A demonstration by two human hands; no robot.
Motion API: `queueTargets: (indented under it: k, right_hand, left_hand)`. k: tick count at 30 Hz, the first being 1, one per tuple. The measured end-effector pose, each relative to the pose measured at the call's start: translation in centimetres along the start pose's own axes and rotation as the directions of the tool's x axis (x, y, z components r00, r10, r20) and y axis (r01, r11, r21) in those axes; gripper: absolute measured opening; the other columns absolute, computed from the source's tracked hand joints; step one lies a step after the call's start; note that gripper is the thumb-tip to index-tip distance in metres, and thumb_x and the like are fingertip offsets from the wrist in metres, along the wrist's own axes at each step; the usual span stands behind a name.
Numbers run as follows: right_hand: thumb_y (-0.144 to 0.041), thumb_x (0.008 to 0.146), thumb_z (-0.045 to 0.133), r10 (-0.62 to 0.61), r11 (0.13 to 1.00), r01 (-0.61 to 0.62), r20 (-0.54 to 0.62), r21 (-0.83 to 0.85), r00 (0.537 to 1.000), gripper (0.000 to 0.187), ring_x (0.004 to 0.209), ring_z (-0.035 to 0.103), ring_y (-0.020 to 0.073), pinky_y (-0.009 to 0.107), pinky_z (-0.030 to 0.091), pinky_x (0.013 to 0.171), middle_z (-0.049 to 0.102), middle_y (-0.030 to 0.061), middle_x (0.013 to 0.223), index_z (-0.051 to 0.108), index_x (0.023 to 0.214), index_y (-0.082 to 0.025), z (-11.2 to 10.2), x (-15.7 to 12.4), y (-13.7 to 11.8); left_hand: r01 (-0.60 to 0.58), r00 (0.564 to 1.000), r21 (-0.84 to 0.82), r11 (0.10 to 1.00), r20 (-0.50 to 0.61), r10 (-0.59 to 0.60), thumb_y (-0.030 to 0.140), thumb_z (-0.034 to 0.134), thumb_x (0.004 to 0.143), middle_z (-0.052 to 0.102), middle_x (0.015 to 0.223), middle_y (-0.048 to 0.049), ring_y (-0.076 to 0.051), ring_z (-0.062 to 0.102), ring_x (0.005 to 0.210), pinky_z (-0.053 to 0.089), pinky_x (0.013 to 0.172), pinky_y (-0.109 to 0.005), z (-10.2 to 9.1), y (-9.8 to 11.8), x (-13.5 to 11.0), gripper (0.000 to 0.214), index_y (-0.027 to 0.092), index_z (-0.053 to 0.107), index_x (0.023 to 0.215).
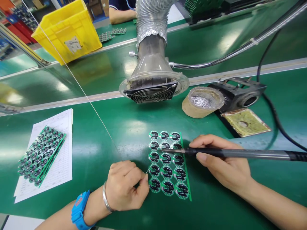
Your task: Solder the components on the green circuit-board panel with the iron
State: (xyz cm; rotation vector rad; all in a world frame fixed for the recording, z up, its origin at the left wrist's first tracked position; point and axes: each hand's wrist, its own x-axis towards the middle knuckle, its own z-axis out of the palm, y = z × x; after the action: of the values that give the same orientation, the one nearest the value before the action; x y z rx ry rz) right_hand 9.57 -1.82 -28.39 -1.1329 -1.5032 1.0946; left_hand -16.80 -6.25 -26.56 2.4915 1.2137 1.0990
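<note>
Panel [167, 163] edge beside left grip [127, 187] pinching wire [148, 169], right grip [226, 167] clasping iron [251, 154], bench [90, 156] leftward

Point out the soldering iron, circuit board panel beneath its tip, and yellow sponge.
Soldering iron [240, 153]: head view, dark handle.
Circuit board panel [166, 158]: head view, central unit.
Yellow sponge [253, 122]: head view, top face.

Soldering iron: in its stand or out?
Out. The right hand grips the soldering iron, its tip over the circuit board panel, clearly apart from the stand.

Left grip [127, 185] pinches (almost a fist) while right grip [226, 171] pinches, less curled.
</note>
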Motion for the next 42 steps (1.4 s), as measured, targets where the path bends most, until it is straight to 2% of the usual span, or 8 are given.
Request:
queueTargets:
  k: [6, 11, 14, 21, 29, 35, 42]
  right_hand:
    - [-0.034, 0.081, 0.066, 0.094, 0.994, -0.093, -0.014, 0.056, 0.995, 0.014, 0.05, 0.045, 0.0097, 0.023, 0.032, 0.043, 0.058, 0.0, 0.068, 0.067, 0.09, -0.024, -1.3, -0.4, 1.2]
    - [-0.023, 0.081, 0.062, -0.017, 0.998, 0.016, -0.006, -0.053, 1.0, 0.008, 0.052, 0.049, 0.01, 0.022, 0.037, 0.046, 0.06, -0.0008, 0.066, 0.067, 0.088, -0.024, -1.0, 0.0, 0.7]
    - [-0.018, 0.08, 0.06, -0.074, 0.987, 0.076, 0.023, -0.142, 0.997, 0.012, 0.052, 0.05, 0.0092, 0.019, 0.039, 0.047, 0.06, -0.0028, 0.064, 0.066, 0.087, -0.026, -0.8, 0.2, 0.2]
    - [-0.015, 0.082, 0.057, -0.124, 0.968, 0.137, 0.076, -0.208, 0.989, 0.017, 0.052, 0.05, 0.0074, 0.016, 0.04, 0.048, 0.06, -0.0062, 0.064, 0.062, 0.09, -0.029, -0.8, 0.3, 0.1]
    - [-0.014, 0.082, 0.056, -0.13, 0.965, 0.148, 0.094, -0.217, 0.987, 0.017, 0.053, 0.051, 0.0077, 0.016, 0.041, 0.049, 0.06, -0.0054, 0.065, 0.061, 0.091, -0.028, -0.8, 0.3, 0.1]
    - [-0.014, 0.08, 0.057, -0.116, 0.982, 0.119, 0.03, -0.147, 0.993, 0.015, 0.05, 0.048, 0.0066, 0.016, 0.037, 0.045, 0.059, -0.0051, 0.064, 0.063, 0.088, -0.026, -0.9, 0.1, -0.1]
    - [-0.014, 0.08, 0.057, -0.088, 0.986, 0.092, 0.033, -0.138, 0.996, 0.014, 0.049, 0.048, 0.0079, 0.018, 0.038, 0.044, 0.059, -0.0037, 0.062, 0.064, 0.087, -0.025, -1.0, 0.1, 0.0]
  left_hand:
    - [-0.005, 1.0, -0.006, 1.0, -0.003, 0.005, 0.006, 0.061, 0.074, 0.045, 0.052, 0.0034, -0.01, 0.035, 0.049, 0.025, 0.046, -0.027, 0.5, 0.2, 0.4, 0.013, 0.016, 0.055, 0.068]
    - [-0.005, 1.0, 0.002, 1.0, 0.004, 0.005, 0.006, 0.06, 0.074, 0.043, 0.052, 0.0039, -0.009, 0.033, 0.049, 0.024, 0.046, -0.027, 0.8, 0.2, 0.4, 0.014, 0.016, 0.054, 0.067]
    - [-0.001, 1.0, 0.005, 1.0, 0.009, 0.001, 0.006, 0.06, 0.074, 0.043, 0.052, 0.0039, -0.01, 0.034, 0.049, 0.024, 0.046, -0.027, 0.9, 0.2, 0.3, 0.014, 0.016, 0.054, 0.067]
    - [-0.003, 1.0, 0.002, 1.0, 0.012, 0.003, 0.006, 0.061, 0.075, 0.043, 0.053, 0.0042, -0.009, 0.034, 0.049, 0.025, 0.046, -0.027, 0.9, 0.3, 0.4, 0.014, 0.016, 0.054, 0.067]
    - [0.0, 1.0, 0.021, 1.0, 0.026, -0.001, 0.008, 0.06, 0.075, 0.044, 0.053, 0.0042, -0.01, 0.035, 0.049, 0.026, 0.046, -0.027, 1.4, 0.0, 0.6, 0.014, 0.016, 0.054, 0.066]
    - [-0.005, 1.0, 0.019, 1.0, 0.029, 0.005, 0.008, 0.06, 0.076, 0.045, 0.053, 0.0039, -0.01, 0.036, 0.049, 0.027, 0.046, -0.027, 1.4, 0.3, 0.9, 0.013, 0.016, 0.056, 0.066]
    - [-0.01, 0.999, 0.035, 0.999, 0.033, 0.009, 0.009, 0.06, 0.077, 0.044, 0.052, 0.004, -0.01, 0.035, 0.048, 0.026, 0.045, -0.027, 1.7, 0.3, 0.9, 0.016, 0.016, 0.054, 0.064]
